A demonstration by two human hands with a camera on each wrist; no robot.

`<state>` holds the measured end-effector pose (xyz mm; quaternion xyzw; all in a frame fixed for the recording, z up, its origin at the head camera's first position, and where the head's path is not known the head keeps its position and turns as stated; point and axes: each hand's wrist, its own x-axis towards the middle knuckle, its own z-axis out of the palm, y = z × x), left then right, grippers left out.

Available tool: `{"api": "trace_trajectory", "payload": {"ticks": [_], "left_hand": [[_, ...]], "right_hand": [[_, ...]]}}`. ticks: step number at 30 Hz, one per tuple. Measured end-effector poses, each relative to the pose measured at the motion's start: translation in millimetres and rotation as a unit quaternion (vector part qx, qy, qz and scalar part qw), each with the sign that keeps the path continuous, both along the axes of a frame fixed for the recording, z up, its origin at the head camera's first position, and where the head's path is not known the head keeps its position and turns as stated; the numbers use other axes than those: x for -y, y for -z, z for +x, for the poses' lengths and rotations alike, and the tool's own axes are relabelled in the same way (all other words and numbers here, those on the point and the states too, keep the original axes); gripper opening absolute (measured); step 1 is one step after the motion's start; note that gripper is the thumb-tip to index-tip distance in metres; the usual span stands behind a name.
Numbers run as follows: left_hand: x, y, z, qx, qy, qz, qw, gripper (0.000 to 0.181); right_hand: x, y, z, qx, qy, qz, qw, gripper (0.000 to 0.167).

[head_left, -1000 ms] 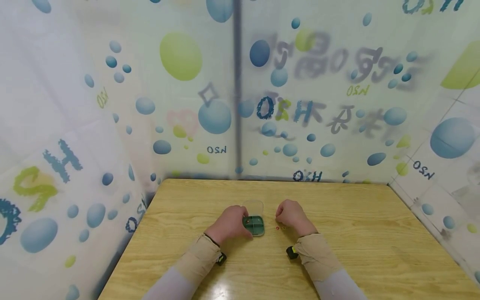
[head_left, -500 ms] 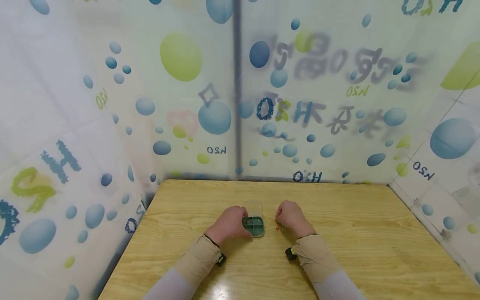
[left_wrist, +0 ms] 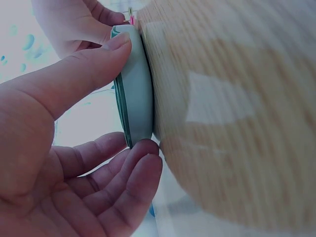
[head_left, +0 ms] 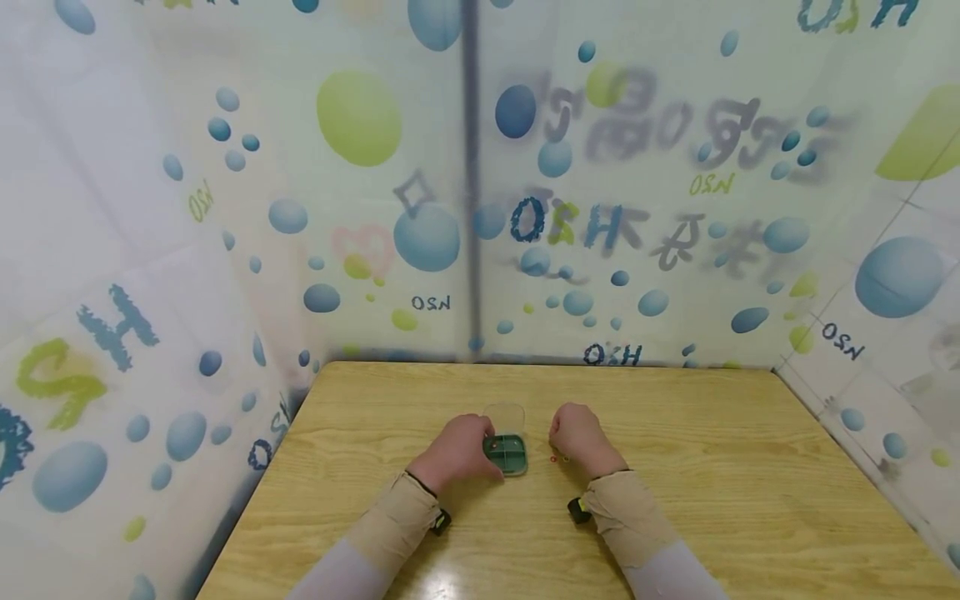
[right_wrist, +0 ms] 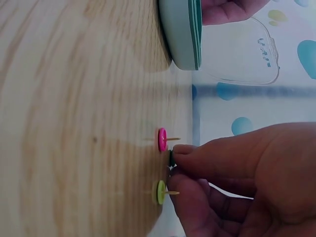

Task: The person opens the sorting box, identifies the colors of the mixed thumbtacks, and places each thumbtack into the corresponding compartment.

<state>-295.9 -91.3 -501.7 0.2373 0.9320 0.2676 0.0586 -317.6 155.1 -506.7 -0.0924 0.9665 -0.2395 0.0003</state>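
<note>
A small green compartment box (head_left: 512, 457) lies on the table, its clear lid (head_left: 507, 415) swung back. My left hand (head_left: 456, 451) holds the box at its left side, thumb and fingers at opposite edges. In one compartment is a tiny reddish thing, too small to tell. To the right of the box, my right hand (head_left: 585, 439) pinches a small dark green thumbtack (right_wrist: 171, 158) at the tabletop, mostly hidden by thumb and finger. Beside these fingertips stand a pink thumbtack (right_wrist: 162, 139) and a yellow-green thumbtack (right_wrist: 161, 193), points up.
The wooden table (head_left: 720, 467) reaches to a patterned curtain (head_left: 360, 208) behind it and at both sides. Dark wrist cameras are strapped over tan wraps on both wrists. Light glares off the table's near edge.
The head view has tilted slightly. Both hands keep nearly the same places by the box and the thumbtacks.
</note>
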Motion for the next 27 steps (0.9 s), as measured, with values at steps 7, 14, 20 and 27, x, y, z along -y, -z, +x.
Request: {"api": "trace_trajectory", "payload": {"ticks": [7,14,20,27], "left_hand": [[0.3,1.4,-0.4,-0.010,0.003,-0.001,0.9999,0.057],[-0.6,0.5,0.8,-0.016,-0.001,-0.009,0.9998,0.058],[-0.6,0.2,0.5,-0.016,0.000,-0.007,0.9999,0.058],[-0.5,2.2,-0.6,-0.014,-0.001,-0.010,0.9998,0.058]], "right_hand": [[2.5,1.5,1.3,-0.004,-0.002,0.002,1.0000,0.051],[5.1,0.4,1.2,-0.007,0.000,0.006,1.0000,0.054],[6.2,-0.2,2.3,-0.010,0.001,0.010,0.9999,0.053],[5.5,0.7,1.3,-0.003,0.002,0.005,1.0000,0.052]]}}
